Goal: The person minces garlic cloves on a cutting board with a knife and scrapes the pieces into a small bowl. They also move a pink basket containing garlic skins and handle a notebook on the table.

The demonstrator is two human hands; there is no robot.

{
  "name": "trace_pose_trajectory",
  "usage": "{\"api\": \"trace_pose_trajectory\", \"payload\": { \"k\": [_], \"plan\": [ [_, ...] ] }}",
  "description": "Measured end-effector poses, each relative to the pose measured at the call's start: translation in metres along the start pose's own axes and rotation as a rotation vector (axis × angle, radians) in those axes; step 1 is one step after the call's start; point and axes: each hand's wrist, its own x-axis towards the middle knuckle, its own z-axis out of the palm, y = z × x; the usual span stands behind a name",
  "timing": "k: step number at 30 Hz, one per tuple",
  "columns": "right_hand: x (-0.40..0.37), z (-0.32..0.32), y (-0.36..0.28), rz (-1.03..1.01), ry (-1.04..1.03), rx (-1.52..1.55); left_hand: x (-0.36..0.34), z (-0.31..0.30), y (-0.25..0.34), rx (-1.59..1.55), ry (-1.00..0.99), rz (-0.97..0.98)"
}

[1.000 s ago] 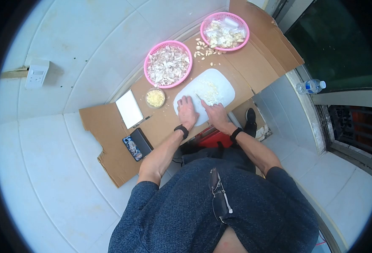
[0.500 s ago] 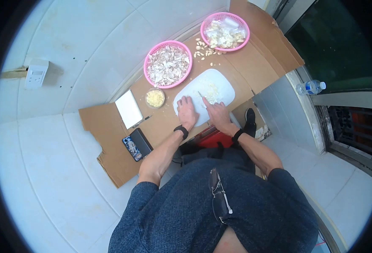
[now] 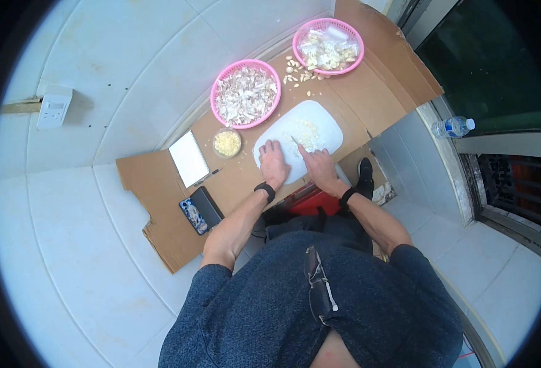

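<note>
A white cutting board point(image 3: 319, 116) lies on the cardboard in front of me. My left hand point(image 3: 273, 164) rests flat on its left part with the fingers stretched out. In my right hand point(image 3: 321, 168) is a small knife point(image 3: 294, 140), its blade pointing up and left over the board. The handle is mostly hidden by the fingers. Finely chopped pale garlic point(image 3: 308, 132) is scattered on the board beside the blade. Left of the board stands a small clear bowl of chopped garlic point(image 3: 227, 143).
A pink basket point(image 3: 213, 101) holds garlic skins; another pink basket point(image 3: 360, 57) holds peeled cloves and a plastic bag. Loose cloves point(image 3: 300, 76) lie between them. A notebook point(image 3: 188, 159), pen point(image 3: 207, 176), patterned phone point(image 3: 193, 216) and dark case point(image 3: 207, 207) lie at left. A bottle point(image 3: 452, 127) stands right.
The knife tip has shifted very slightly on the board, and the chopped garlic looks a little more spread out. My left hand stays in place.
</note>
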Motion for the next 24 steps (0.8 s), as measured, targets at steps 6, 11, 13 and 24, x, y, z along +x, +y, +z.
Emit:
{"api": "trace_pose_trajectory", "payload": {
  "k": [6,11,13,24],
  "plan": [
    [-0.002,-0.001,0.000,0.010,-0.034,0.008,0.000,0.005,-0.002,-0.002,-0.009,-0.003],
    [-0.002,-0.006,-0.003,-0.006,0.012,0.003,0.000,0.004,0.001,0.010,-0.012,-0.011],
    [-0.002,-0.005,-0.004,-0.012,0.008,-0.001,0.001,0.005,-0.003,0.000,-0.015,-0.002],
    [-0.007,0.005,0.003,-0.005,0.018,0.006,0.001,0.006,-0.002,0.003,0.001,-0.003]
  ]
}}
